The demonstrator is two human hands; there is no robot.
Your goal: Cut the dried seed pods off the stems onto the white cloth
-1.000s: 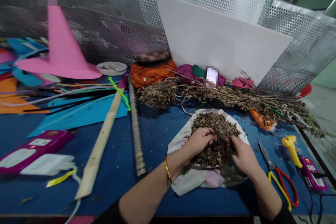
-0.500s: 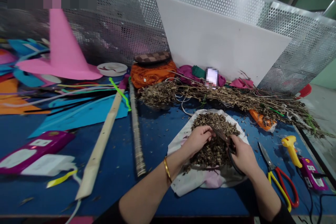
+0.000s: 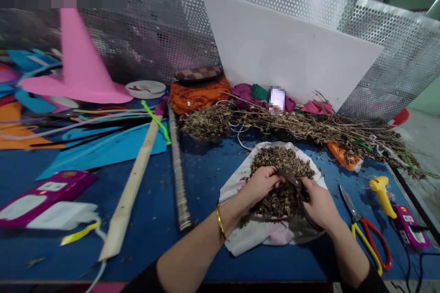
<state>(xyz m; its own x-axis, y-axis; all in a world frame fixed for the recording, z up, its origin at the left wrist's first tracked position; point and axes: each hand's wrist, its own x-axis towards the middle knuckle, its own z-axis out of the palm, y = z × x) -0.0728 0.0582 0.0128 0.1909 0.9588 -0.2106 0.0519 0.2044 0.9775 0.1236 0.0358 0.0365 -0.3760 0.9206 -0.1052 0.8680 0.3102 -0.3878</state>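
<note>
My right hand [image 3: 318, 203] grips a pair of dark-handled scissors [image 3: 288, 175], whose blades point left towards my other hand. My left hand [image 3: 263, 185] is closed in a pinch by the blade tips; what lies between its fingers is too small to make out. Beneath both hands is a heap of chopped dried leaves [image 3: 271, 203], brown and crumbly. The heap rests on a white cloth [image 3: 237, 240] with pinkish patches, spread on the blue table [image 3: 202, 256].
Red-and-yellow-handled scissors [image 3: 366, 233] and a yellow glue gun [image 3: 381, 194] lie at the right. Dried stalks [image 3: 309, 126] stretch along the back before a white board [image 3: 292, 50]. A wooden stick [image 3: 134, 187], a grey rod [image 3: 178, 174] and a pink pointed hat [image 3: 82, 64] are leftward.
Both hands stay over the heap, with the scissors still in my right hand. The scissors and hands have shifted only very slightly.
</note>
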